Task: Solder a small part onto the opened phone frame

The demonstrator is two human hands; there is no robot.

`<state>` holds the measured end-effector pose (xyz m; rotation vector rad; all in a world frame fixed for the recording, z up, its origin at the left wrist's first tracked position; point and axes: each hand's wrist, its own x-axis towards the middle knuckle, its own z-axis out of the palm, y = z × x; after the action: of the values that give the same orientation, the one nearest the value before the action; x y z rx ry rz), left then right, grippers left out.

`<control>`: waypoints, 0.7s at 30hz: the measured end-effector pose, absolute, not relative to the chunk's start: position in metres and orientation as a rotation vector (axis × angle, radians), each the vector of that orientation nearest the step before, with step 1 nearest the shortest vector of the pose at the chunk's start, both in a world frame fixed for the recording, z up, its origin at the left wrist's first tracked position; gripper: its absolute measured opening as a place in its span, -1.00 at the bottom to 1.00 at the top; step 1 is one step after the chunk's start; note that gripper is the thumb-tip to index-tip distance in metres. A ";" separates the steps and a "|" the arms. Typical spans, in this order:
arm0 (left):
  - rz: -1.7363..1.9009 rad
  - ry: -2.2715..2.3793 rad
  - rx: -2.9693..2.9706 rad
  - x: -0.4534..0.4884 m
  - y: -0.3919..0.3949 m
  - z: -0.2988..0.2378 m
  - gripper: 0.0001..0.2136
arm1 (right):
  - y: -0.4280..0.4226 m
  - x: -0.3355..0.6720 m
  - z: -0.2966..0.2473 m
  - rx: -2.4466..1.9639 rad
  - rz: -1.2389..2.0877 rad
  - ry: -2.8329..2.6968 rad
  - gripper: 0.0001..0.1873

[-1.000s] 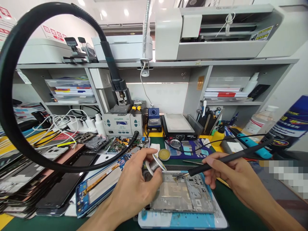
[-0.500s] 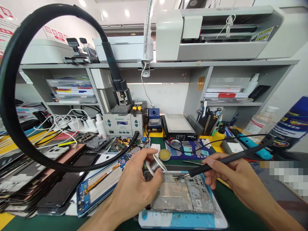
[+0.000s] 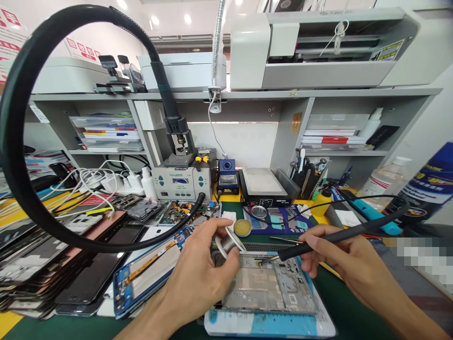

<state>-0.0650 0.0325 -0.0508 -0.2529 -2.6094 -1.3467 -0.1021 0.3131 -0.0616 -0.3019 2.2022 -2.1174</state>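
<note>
Pad [image 3: 230, 326], rectangular, white and light blue, lies on the dark green work mat [image 3: 357, 307]. On it rests a flat grey metal phone frame [image 3: 262, 285], long side across the view.

Left hand [image 3: 203, 271]: thumb and fingers pinch a small white-rimmed spool of silvery wire [image 3: 227, 242], held tilted over the frame's far left corner.

Right hand [image 3: 338, 250]: fingers closed, pen fashion, on a slim black-handled soldering iron [image 3: 295, 251]. Its metal tip points left, down to a gold-coloured spot near the frame's far edge; cannot tell whether tip and spot touch.

Left of the left forearm: a blue-edged phone housing with an orange ribbon strip [image 3: 152, 269], tilted; beyond it, a glossy black phone panel [image 3: 102, 262] beside a pile of stripped phone parts [image 3: 42, 264].

Just behind the spool: a round tin of yellowish paste [image 3: 242, 227]. To its right, a dark blue printed sheet [image 3: 256, 226].

Farther back: a grey control station [image 3: 180, 184], its thick black hose [image 3: 14, 165] looping wide to the left; a small blue soldering station [image 3: 228, 177]; a black hot plate with a pale top [image 3: 265, 182].

Farthest: a grey shelf unit [image 3: 255, 94] bearing a large white-and-grey printer [image 3: 318, 75].
</note>
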 end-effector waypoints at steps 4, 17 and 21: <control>-1.351 -2.609 -0.251 -0.065 0.032 -0.051 -0.68 | 0.313 -0.103 -0.061 -0.306 -2.118 2.206 -0.71; -1.311 -2.609 -0.258 -0.066 0.034 -0.049 -0.70 | 0.311 -0.103 -0.060 -0.355 -2.082 2.252 -0.68; -1.302 -2.608 -0.267 -0.065 0.033 -0.051 -0.70 | 0.315 -0.103 -0.063 -0.376 -2.042 2.265 -0.70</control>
<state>-0.0654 0.0335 -0.0511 -0.2670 -2.6078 -1.3020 -0.1034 0.3145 -0.0632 -0.3757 2.2649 -2.0424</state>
